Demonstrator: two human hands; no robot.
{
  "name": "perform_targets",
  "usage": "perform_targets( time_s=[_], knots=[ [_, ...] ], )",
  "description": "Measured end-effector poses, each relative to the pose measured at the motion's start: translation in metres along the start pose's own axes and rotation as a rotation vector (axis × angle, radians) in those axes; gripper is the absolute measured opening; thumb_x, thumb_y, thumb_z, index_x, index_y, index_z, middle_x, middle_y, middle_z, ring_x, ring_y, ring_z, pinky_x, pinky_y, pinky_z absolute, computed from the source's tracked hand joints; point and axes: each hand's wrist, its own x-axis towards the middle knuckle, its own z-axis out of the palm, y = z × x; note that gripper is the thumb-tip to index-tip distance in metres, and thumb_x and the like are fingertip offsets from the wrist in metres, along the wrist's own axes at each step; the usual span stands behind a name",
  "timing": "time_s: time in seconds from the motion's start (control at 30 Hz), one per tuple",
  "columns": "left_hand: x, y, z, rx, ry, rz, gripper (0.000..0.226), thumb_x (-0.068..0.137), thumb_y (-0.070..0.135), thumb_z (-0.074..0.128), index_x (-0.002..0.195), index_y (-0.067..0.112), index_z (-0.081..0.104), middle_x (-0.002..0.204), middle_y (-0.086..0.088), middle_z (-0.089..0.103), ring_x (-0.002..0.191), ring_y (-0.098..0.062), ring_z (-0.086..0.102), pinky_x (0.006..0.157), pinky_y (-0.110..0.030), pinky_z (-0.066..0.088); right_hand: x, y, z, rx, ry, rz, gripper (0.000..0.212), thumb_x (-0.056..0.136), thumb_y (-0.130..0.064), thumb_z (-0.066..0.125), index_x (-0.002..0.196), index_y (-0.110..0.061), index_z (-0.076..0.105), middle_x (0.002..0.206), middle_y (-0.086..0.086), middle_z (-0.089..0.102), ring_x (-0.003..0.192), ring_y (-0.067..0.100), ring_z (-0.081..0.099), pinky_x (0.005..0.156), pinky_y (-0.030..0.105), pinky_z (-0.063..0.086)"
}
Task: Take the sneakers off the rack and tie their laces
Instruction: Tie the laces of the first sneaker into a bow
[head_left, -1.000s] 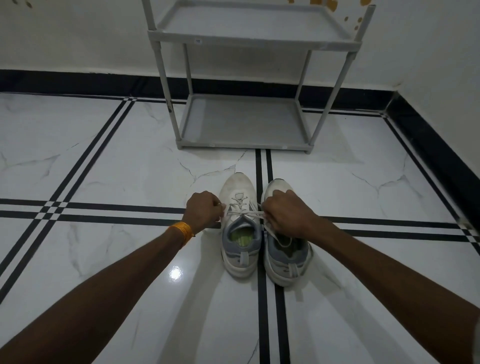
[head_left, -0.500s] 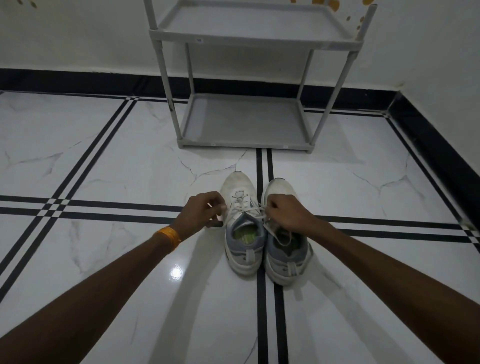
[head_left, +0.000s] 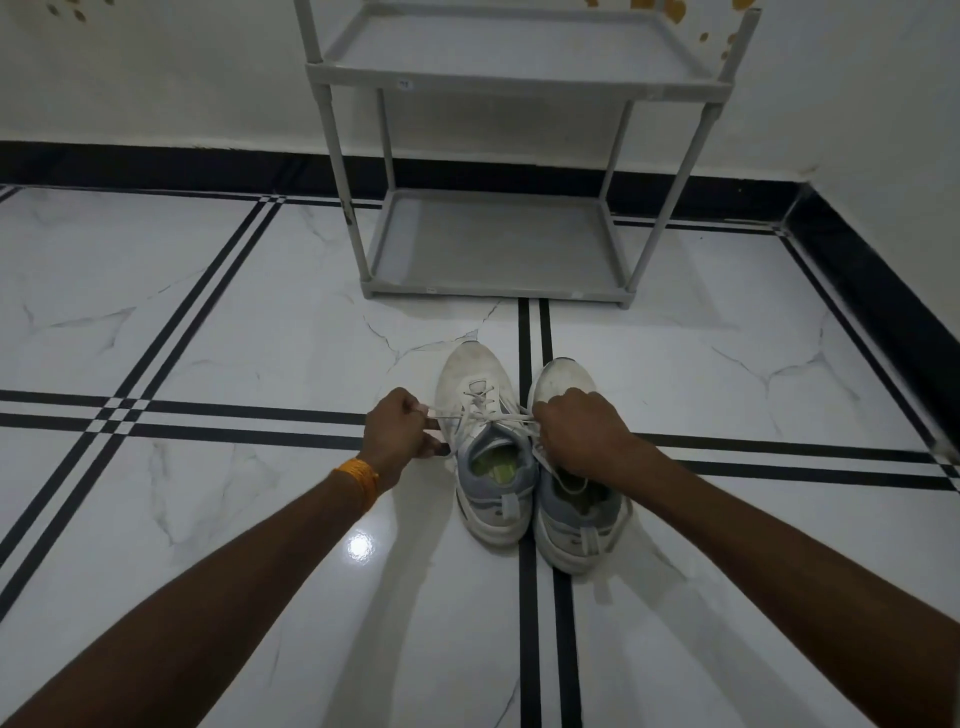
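Both sneakers are on the floor (head_left: 208, 322) side by side, well in front of the rack (head_left: 498, 244). My left hand (head_left: 397, 434) and right hand (head_left: 582, 434) are each pinching an end of the left sneaker (head_left: 480, 395)'s lace (head_left: 493, 415), pulled taut. The right sneaker (head_left: 571, 514) is touching it.

White marble floor (head_left: 208, 322), two sneakers (head_left: 491, 467), grey rack (head_left: 498, 244)
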Motion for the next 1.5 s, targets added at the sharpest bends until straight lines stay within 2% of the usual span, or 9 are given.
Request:
perform_targets(
  time_s=[0.1, 0.3, 0.47, 0.6, 0.73, 0.9, 1.07, 1.23, 1.5],
  knots=[
    [0.005, -0.003, 0.005, 0.295, 0.129, 0.119, 0.012, 0.097, 0.014, 0.051, 0.093, 0.004, 0.055, 0.093, -0.018, 0.067, 0.078, -0.035, 0.067, 0.075, -0.045, 0.059, -0.003, 0.001, 0.006, -0.105, 0.052, -0.02, 0.038, 0.05, -0.032, 0.089, 0.074, -0.013, 0.068, 0.064, 0.008, 0.065, 0.057, 0.028, 0.061, 0.049, 0.033, 0.046],
    [-0.002, -0.004, 0.013, 0.645, 0.161, 0.232, 0.019, 0.096, 0.014, 0.053, 0.106, -0.002, 0.053, 0.097, -0.021, 0.067, 0.086, -0.034, 0.065, 0.07, -0.031, 0.048, -0.005, 0.0, 0.013, -0.17, 0.082, -0.029, 0.046, 0.042, -0.034, 0.092, 0.076, -0.012, 0.07, 0.065, 0.01, 0.066, 0.059, 0.03, 0.062, 0.052, 0.036, 0.047],
    [0.003, -0.004, 0.016, 0.514, 0.168, 0.11, 0.025, 0.096, 0.016, 0.053, 0.109, -0.004, 0.053, 0.103, -0.022, 0.066, 0.094, -0.036, 0.065, 0.076, -0.035, 0.051, -0.005, -0.002, 0.008, -0.139, 0.002, -0.017, 0.04, 0.091, -0.032, 0.057, 0.125, -0.011, 0.055, 0.119, 0.013, 0.062, 0.109, 0.033, 0.056, 0.088, 0.04, 0.043],
    [0.007, -0.01, 0.011, 0.283, 0.007, -0.015, 0.027, 0.09, 0.017, 0.057, 0.105, -0.005, 0.054, 0.103, -0.025, 0.065, 0.088, -0.038, 0.066, 0.077, -0.047, 0.057, -0.007, 0.005, 0.0, 0.135, -0.08, 0.1, 0.025, 0.095, -0.034, 0.049, 0.107, -0.013, 0.058, 0.114, 0.012, 0.063, 0.096, 0.027, 0.058, 0.08, 0.038, 0.047],
    [0.001, 0.005, 0.003, 0.476, 0.108, 0.5, 0.028, 0.099, 0.024, 0.046, 0.124, 0.011, 0.051, 0.118, -0.011, 0.062, 0.103, -0.025, 0.061, 0.083, -0.035, 0.051, -0.002, 0.004, -0.028, 0.391, 0.133, 0.175, 0.05, 0.093, -0.054, 0.046, 0.122, -0.014, 0.054, 0.123, 0.006, 0.054, 0.103, 0.026, 0.059, 0.082, 0.039, 0.051],
    [-0.005, 0.019, 0.02, 0.759, -0.359, 0.725, 0.036, 0.098, 0.028, 0.052, 0.133, 0.016, 0.054, 0.132, -0.009, 0.06, 0.116, -0.027, 0.06, 0.1, -0.04, 0.05, 0.006, -0.044, -0.035, 0.218, -0.008, 0.002, 0.037, 0.092, -0.037, 0.059, 0.119, -0.011, 0.058, 0.114, 0.009, 0.062, 0.096, 0.027, 0.064, 0.077, 0.037, 0.048],
    [0.005, 0.024, 0.011, 0.981, -0.397, 0.856, 0.033, 0.093, 0.015, 0.059, 0.126, 0.015, 0.061, 0.119, -0.01, 0.06, 0.1, -0.028, 0.062, 0.089, -0.035, 0.052, 0.008, -0.042, -0.029, 0.104, -0.055, -0.016, 0.023, 0.093, -0.009, 0.055, 0.116, -0.005, 0.06, 0.114, 0.016, 0.064, 0.1, 0.032, 0.065, 0.081, 0.036, 0.049],
    [0.011, 0.01, -0.002, 1.217, -0.318, 0.947, 0.032, 0.082, 0.019, 0.073, 0.112, 0.013, 0.064, 0.105, -0.01, 0.064, 0.089, -0.03, 0.067, 0.078, -0.036, 0.056, 0.008, -0.037, -0.022, 0.159, -0.032, 0.017, 0.02, 0.09, -0.007, 0.055, 0.11, -0.005, 0.06, 0.11, 0.016, 0.065, 0.096, 0.032, 0.065, 0.069, 0.033, 0.041],
    [0.02, 0.0, -0.016, 1.341, -0.259, 1.092, 0.027, 0.072, 0.009, 0.08, 0.095, 0.008, 0.064, 0.079, -0.013, 0.065, 0.053, -0.028, 0.063, 0.047, -0.033, 0.053, 0.001, -0.032, -0.015, 0.079, 0.007, -0.059, 0.021, 0.097, -0.015, 0.048, 0.115, -0.009, 0.056, 0.113, 0.012, 0.066, 0.097, 0.032, 0.065, 0.073, 0.036, 0.045]
  ],
)
